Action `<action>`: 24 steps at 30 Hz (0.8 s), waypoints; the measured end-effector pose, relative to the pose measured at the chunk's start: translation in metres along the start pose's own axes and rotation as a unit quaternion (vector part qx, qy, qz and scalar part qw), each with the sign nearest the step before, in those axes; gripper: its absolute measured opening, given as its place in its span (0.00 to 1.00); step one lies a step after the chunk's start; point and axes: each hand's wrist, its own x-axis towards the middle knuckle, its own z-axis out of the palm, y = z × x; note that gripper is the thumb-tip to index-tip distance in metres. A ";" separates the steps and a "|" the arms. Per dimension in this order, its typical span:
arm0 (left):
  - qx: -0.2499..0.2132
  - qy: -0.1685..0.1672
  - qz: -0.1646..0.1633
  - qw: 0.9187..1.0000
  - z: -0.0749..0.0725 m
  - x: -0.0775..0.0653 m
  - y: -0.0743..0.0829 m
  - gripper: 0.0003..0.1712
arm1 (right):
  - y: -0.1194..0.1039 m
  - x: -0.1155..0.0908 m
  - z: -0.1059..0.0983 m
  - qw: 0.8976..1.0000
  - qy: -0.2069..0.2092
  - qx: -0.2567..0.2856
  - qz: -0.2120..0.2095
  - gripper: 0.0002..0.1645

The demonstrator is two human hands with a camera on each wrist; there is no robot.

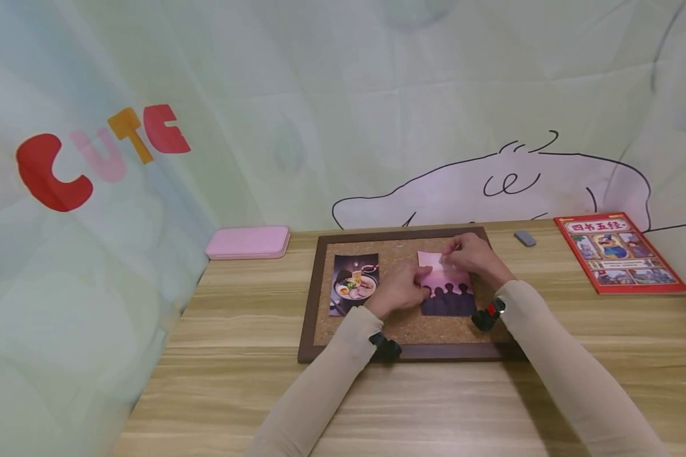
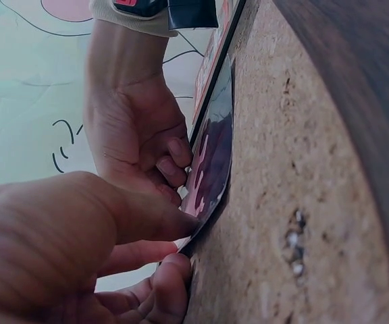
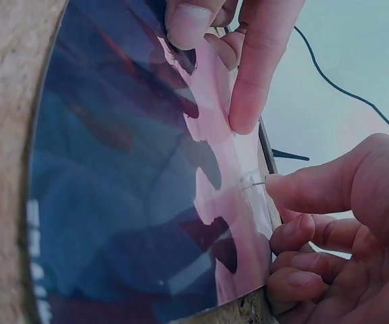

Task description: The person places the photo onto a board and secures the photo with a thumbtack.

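A pink and dark-blue photo [image 1: 447, 298] with silhouettes of people lies on a framed cork board [image 1: 400, 330]. My left hand [image 1: 401, 289] touches its left part, thumb and index finger spread and laid on the surface. At its top, my right hand [image 1: 471, 257] pinches a pushpin [image 3: 254, 183] between thumb and fingers. Only the thin metal needle shows, its tip against the pale top of the photo; the fingertips hide the head. Left of it on the board lies a photo of a noodle bowl [image 1: 356, 285], with a small pin-like spot near its top.
A pink case [image 1: 248, 242] lies at the table's back left. A small grey eraser-like block [image 1: 524, 238] sits to the board's right, and a red picture book [image 1: 620, 254] farther right. Behind the wooden table [image 1: 228, 381] hangs a printed curtain [image 1: 297, 114].
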 end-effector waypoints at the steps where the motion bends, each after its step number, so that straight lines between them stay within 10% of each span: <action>1: 0.001 0.000 0.002 1.000 0.000 0.000 0.000 0.32 | 0.000 0.000 0.000 1.000 -0.001 0.003 0.002 0.13; 24: 0.006 -0.001 -0.007 1.000 0.003 0.001 -0.002 0.32 | -0.003 0.004 0.000 0.999 -0.021 0.009 0.038 0.10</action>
